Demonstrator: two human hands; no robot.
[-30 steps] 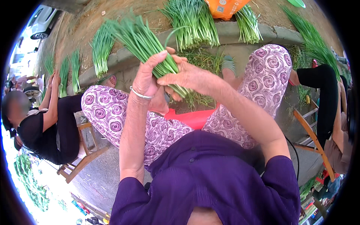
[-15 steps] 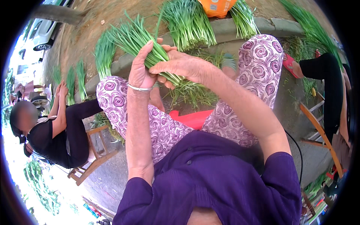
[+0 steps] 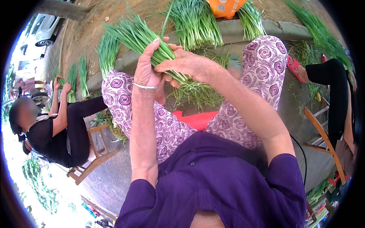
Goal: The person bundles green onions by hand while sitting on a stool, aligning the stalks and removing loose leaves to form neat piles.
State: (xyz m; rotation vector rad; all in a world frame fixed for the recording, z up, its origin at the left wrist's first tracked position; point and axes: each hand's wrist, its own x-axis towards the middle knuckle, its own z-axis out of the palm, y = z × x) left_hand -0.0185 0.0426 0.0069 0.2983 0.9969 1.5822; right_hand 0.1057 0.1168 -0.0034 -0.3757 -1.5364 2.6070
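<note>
In front of my knees, my left hand (image 3: pixel 147 66) is wrapped round a bunch of green chives (image 3: pixel 137 36). The leaf tips point up to the left, and the pale cut ends stick out low on the right. From the right, my right hand (image 3: pixel 190 67) grips the same bunch near those ends, its thumb lying across the stems. One long blade stands up apart from the others above my fingers. Beyond the hands, a large pile of chives (image 3: pixel 197 32) leans on the stone kerb (image 3: pixel 230 30), and a smaller sheaf (image 3: pixel 108 51) lies left of the bunch.
Loose trimmings (image 3: pixel 195 97) cover the ground below my hands, near a red plastic object (image 3: pixel 197 121). An orange bag (image 3: pixel 227 7) lies beyond the kerb. On the left a seated person (image 3: pixel 57 129) handles greens; on the right another person's leg (image 3: pixel 330 76) shows beside a wooden chair (image 3: pixel 323 138).
Both hands keep their hold, and the bunch sits slightly lower and farther right in view. The person on the left has shifted their hands, where greens now show.
</note>
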